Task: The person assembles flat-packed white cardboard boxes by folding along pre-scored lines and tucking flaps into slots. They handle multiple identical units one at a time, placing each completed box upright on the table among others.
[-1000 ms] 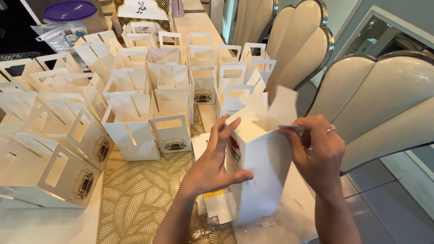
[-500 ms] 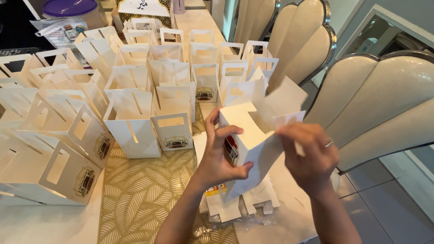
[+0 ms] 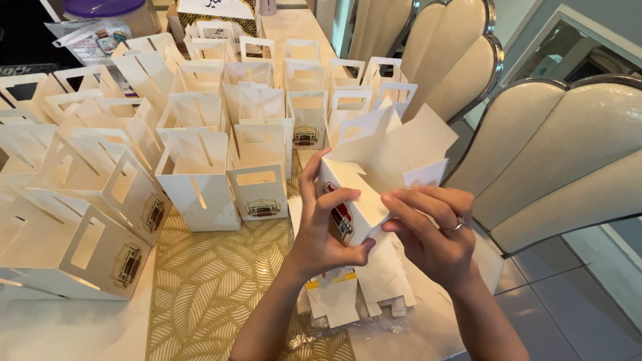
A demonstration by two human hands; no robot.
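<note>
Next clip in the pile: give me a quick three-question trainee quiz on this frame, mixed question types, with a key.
1. True or false: the left hand and the right hand both grip the same half-folded white card box.
2. Multiple choice: the stack of flat box blanks lies (A) on a chair, (B) on the table under the hands, (C) inside an assembled box.
3. Fill in: the right hand wears a ____ on one finger.

Key
1. True: the left hand holds the side bearing the red emblem, the right pinches the flaps at the near edge.
2. B: it lies on clear plastic wrap beside the gold leaf-pattern runner.
3. Ring.
</note>
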